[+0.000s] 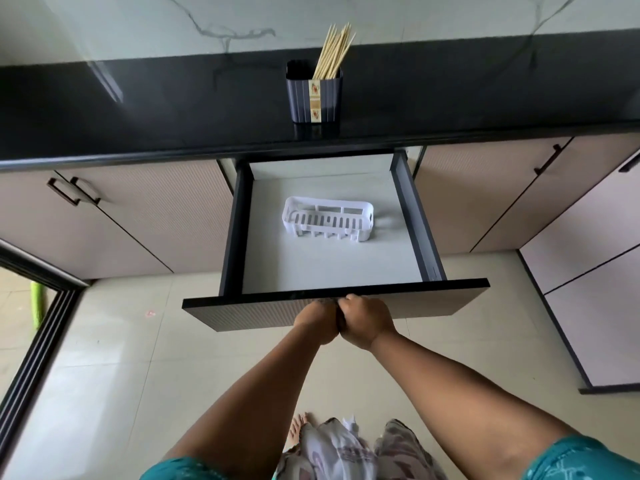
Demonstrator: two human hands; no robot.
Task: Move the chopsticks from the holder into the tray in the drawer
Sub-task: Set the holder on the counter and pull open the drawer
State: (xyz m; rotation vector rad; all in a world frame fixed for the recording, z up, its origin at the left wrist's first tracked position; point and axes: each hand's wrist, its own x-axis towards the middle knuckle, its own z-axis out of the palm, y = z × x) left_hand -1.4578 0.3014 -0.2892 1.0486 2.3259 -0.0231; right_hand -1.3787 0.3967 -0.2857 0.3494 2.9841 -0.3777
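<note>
Your left hand and right hand, together, grip the drawer front; release gently; the tray is reachable, chopsticks wait in the holder

A bundle of pale wooden chopsticks stands in the right side of a dark ribbed holder, leaning and fanning up to the right, pointed tips uppermost. The holder, with a printed label strip on its front, stands upright on the black bench. Below it the drawer is pulled open; a white slotted plastic tray lies on its pale floor, holding nothing.
</note>
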